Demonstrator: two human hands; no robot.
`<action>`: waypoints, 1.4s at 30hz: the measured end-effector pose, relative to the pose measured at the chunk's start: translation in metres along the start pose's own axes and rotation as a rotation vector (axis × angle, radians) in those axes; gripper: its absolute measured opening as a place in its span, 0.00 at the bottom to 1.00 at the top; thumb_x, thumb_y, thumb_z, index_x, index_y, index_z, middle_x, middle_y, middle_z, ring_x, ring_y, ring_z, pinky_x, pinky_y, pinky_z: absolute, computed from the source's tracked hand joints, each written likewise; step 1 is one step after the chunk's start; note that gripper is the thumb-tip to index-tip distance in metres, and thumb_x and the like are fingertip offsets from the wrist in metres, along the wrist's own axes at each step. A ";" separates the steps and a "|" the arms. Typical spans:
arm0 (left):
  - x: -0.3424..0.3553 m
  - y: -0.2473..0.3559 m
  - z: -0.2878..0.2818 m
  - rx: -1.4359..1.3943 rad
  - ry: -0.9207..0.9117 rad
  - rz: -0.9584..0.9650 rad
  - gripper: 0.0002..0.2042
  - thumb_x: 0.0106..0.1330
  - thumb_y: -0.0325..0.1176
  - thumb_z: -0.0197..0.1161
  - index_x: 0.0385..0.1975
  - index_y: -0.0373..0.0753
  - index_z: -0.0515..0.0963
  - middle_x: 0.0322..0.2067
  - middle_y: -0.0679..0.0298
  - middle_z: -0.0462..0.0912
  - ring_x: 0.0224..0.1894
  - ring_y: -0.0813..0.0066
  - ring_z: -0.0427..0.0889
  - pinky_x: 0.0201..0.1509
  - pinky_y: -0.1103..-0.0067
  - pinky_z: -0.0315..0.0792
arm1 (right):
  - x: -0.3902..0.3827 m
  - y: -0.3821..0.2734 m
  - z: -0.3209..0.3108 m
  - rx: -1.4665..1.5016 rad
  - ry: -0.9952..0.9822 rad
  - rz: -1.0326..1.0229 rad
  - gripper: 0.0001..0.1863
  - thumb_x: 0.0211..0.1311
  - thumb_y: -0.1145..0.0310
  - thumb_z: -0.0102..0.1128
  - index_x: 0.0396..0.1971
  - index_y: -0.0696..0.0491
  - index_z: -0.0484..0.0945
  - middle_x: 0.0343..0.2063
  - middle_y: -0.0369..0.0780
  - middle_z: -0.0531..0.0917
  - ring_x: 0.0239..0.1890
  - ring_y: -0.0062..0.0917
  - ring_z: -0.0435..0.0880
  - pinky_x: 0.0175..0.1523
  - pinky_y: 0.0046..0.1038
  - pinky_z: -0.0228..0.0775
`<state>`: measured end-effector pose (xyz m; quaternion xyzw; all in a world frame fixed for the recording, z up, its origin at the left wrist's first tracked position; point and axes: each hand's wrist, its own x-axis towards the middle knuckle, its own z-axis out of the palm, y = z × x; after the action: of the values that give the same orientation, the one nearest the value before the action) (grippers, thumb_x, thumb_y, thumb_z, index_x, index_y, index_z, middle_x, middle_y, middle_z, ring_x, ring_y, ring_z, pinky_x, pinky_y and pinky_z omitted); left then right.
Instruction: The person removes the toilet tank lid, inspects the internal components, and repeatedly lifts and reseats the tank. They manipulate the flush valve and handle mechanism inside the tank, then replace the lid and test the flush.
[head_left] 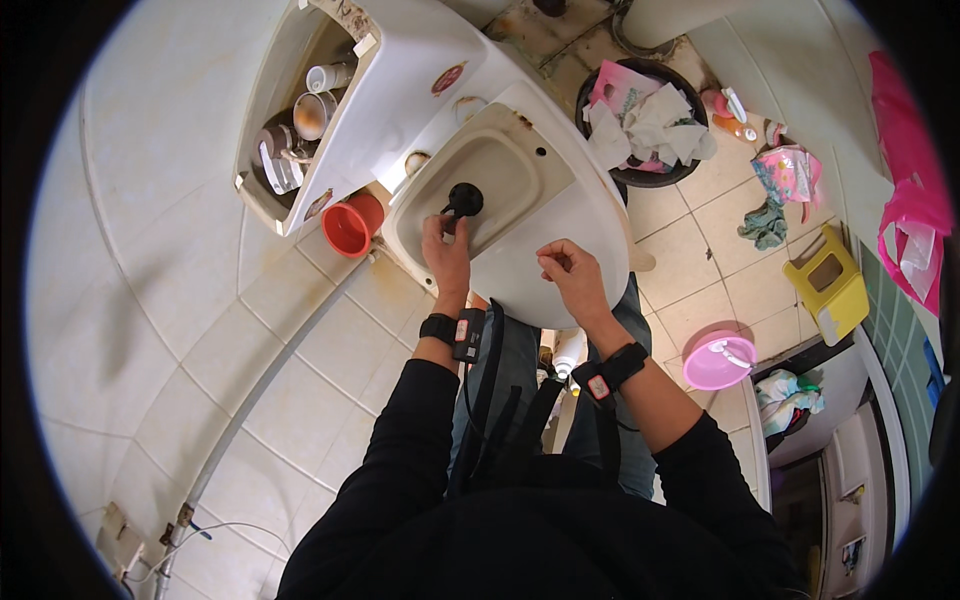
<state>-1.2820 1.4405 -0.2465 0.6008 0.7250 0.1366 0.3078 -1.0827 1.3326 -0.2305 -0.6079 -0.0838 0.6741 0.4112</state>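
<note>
A small black round-headed piece with a short stem is pinched in the fingers of my left hand, over a shallow off-white tray-like panel. That panel has a rounded recess and lies on the closed white toilet lid. My right hand hovers above the lid's right side. Its fingers are loosely curled in, and nothing shows between them. Behind the lid stands the white toilet tank, uncovered, with several bottles or cups inside.
A red bucket stands left of the toilet. Right of it is a dark bin full of crumpled paper. Further right lie wrappers, a yellow plastic stool and a pink basin. A white bottle shows between my legs.
</note>
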 end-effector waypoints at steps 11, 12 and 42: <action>0.007 0.003 0.004 -0.064 0.030 0.003 0.10 0.64 0.27 0.69 0.42 0.34 0.78 0.36 0.57 0.85 0.37 0.68 0.83 0.47 0.74 0.73 | -0.003 -0.001 0.006 -0.040 -0.010 0.002 0.06 0.67 0.73 0.63 0.39 0.61 0.81 0.28 0.35 0.83 0.29 0.16 0.81 0.38 0.21 0.76; 0.007 0.001 0.004 -0.077 0.030 0.005 0.10 0.64 0.27 0.69 0.43 0.33 0.78 0.36 0.56 0.85 0.38 0.67 0.83 0.47 0.73 0.74 | -0.002 -0.002 0.007 -0.052 -0.012 0.006 0.06 0.68 0.73 0.63 0.39 0.61 0.81 0.28 0.35 0.83 0.29 0.16 0.81 0.38 0.20 0.76; 0.015 -0.011 -0.009 -0.267 0.010 0.050 0.13 0.56 0.23 0.72 0.39 0.33 0.77 0.36 0.56 0.78 0.38 0.58 0.80 0.44 0.67 0.76 | 0.006 -0.028 0.065 0.009 -0.099 0.112 0.08 0.71 0.73 0.58 0.44 0.59 0.81 0.31 0.34 0.81 0.32 0.18 0.81 0.42 0.22 0.77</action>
<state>-1.2978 1.4535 -0.2498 0.5717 0.6868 0.2423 0.3779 -1.1271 1.3801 -0.2020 -0.5759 -0.0668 0.7256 0.3707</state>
